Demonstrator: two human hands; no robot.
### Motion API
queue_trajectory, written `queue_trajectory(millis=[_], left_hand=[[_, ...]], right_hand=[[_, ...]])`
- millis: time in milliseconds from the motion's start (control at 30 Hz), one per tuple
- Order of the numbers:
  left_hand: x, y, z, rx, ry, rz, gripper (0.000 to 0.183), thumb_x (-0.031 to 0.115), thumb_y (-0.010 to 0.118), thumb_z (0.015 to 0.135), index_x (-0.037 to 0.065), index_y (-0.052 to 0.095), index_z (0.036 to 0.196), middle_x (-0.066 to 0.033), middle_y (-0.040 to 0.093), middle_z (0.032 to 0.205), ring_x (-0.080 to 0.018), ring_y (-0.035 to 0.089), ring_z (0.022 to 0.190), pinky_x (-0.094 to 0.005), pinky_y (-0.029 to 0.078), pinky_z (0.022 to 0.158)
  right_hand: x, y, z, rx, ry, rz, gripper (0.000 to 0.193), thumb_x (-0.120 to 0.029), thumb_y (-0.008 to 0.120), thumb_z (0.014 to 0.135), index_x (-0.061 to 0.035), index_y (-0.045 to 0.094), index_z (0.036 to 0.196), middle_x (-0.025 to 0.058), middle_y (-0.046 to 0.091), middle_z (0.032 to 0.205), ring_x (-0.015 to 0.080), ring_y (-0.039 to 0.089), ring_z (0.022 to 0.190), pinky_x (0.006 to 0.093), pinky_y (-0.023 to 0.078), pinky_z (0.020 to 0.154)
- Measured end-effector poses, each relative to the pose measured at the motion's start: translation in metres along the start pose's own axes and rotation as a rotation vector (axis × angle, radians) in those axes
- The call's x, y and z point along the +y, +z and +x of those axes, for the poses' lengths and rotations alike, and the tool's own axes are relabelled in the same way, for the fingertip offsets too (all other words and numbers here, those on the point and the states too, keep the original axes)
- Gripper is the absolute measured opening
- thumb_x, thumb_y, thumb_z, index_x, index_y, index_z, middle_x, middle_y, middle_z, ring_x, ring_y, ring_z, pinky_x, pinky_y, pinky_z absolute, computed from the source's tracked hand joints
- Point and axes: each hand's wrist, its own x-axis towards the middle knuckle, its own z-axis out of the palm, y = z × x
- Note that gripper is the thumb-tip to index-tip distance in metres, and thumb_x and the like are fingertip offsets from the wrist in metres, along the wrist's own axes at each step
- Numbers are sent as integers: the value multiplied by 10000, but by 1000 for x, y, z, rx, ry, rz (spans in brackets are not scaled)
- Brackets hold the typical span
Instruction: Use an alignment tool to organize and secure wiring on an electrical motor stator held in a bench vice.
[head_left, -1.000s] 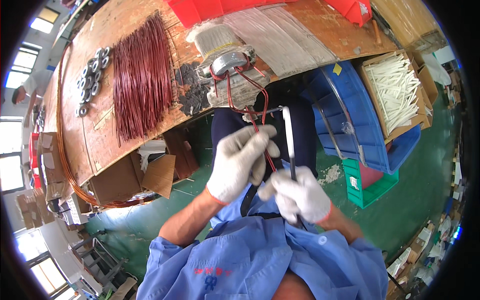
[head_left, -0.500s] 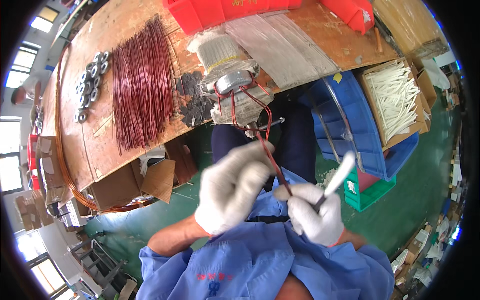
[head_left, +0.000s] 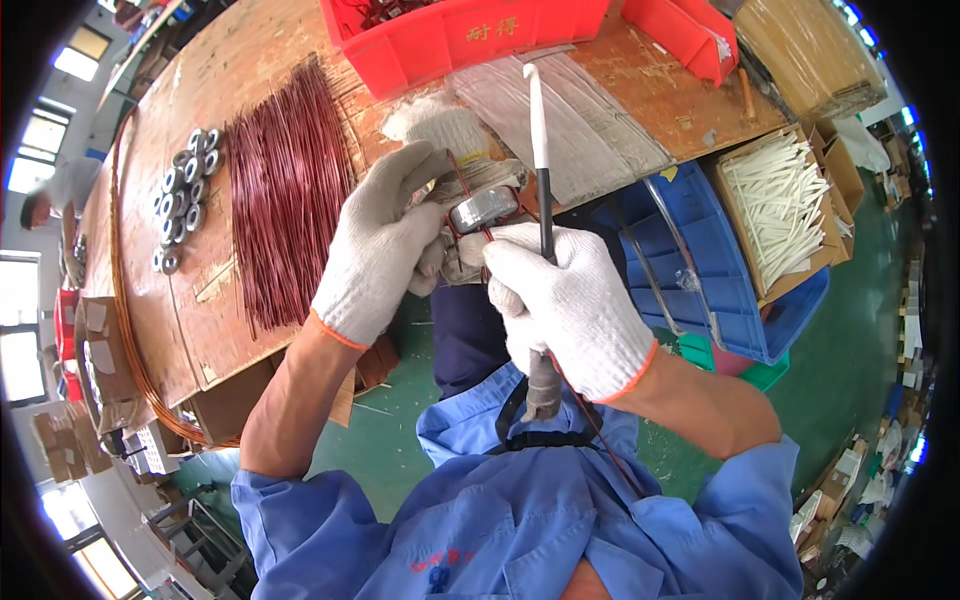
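Observation:
A grey ring core wound with a few turns of dark red enamelled wire rests on a padded stand at the table's front edge. My gloved left hand is beside it, fingers bent round the wire at the core's left side; their exact grip is partly hidden. My gloved right hand is closed round a hook tool, which stands upright with its white hooked tip up and its grey handle below the fist. The right fingertips are close to the core's front, and a wire tail hangs below that hand towards my shirt.
On the table lie a bundle of red wires and several ring cores. Red bins stand at the back. At right, a box of white strips sits by a blue crate. Coiled copper wire hangs at left.
Both hands have moved up and forward to the core. The hook tool has turned from slanting right to upright. Wire loops that hung below the core no longer show there.

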Motion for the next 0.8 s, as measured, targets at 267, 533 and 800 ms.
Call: queue_trajectory(millis=[267, 533, 800], left_hand=[[20, -31, 23, -316, -208, -287, 483, 141, 647, 1000, -145, 584, 1384, 4, 528, 662, -62, 441, 489, -242, 272, 403], [1, -4, 18, -262, 57, 86, 426, 202, 784, 972, -95, 646, 1244, -49, 715, 809, -89, 627, 600, -247, 481, 508], [-10, 4, -1, -40, 571, 461, 283, 209, 617, 1094, -48, 722, 1149, -63, 714, 924, -78, 653, 769, -295, 545, 750]], right_hand=[[18, -4, 9, 58, -104, -12, 176, -174, 672, 1066, -19, 727, 1005, 4, 571, 664, 64, 494, 455, 268, 396, 383], [13, -5, 9, -10, -128, -35, 186, -141, 637, 1074, -25, 708, 947, 2, 548, 662, 69, 465, 445, 287, 366, 401], [25, -10, 17, 0, -262, -53, 244, -172, 664, 1051, -23, 701, 861, 3, 576, 624, 90, 515, 409, 285, 406, 367]])
